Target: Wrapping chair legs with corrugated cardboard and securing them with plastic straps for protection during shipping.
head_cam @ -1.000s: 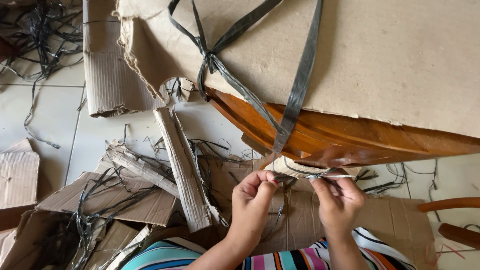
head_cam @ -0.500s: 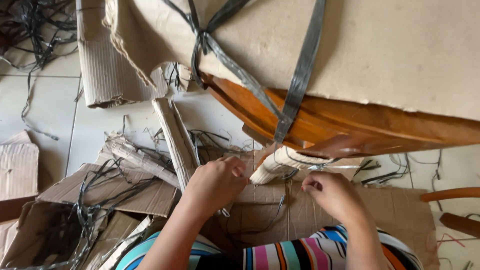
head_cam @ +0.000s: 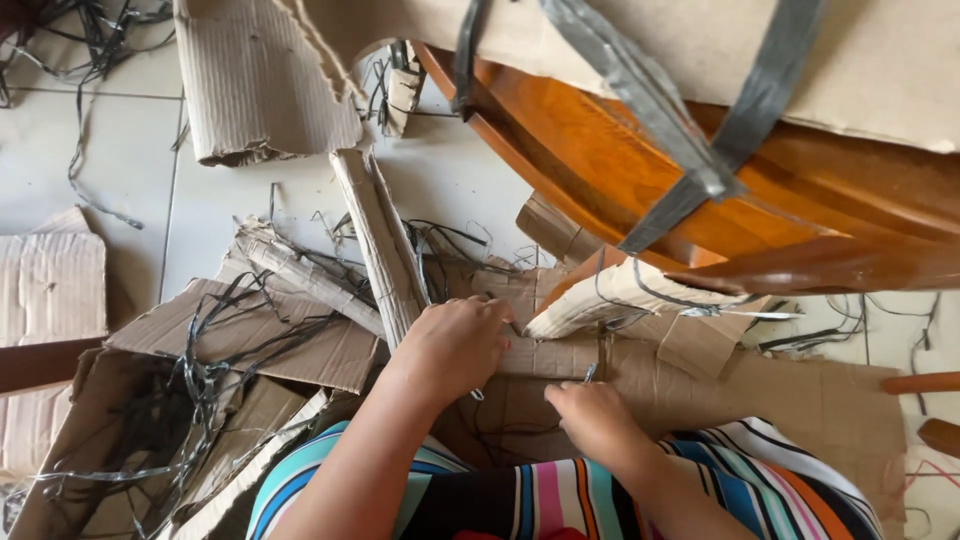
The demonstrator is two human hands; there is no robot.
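- Our left hand [head_cam: 455,345] presses flat on the creased brown cardboard [head_cam: 560,360] at lower centre.
- Our right hand [head_cam: 590,420] pinches a small metal tool [head_cam: 589,373].
- Black straps [head_cam: 200,380] fill the open box [head_cam: 60,440], lower left.

hands: 2 [head_cam: 455,345] [head_cam: 595,420] | wooden furniture pieces: 1 [head_cam: 640,160] | grey straps: 2 (crossing) [head_cam: 650,95]

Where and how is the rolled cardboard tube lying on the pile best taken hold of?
Probably at the upper end of the cardboard tube, from above: it juts free over the floor, while its lower end is wedged beside the left hand.
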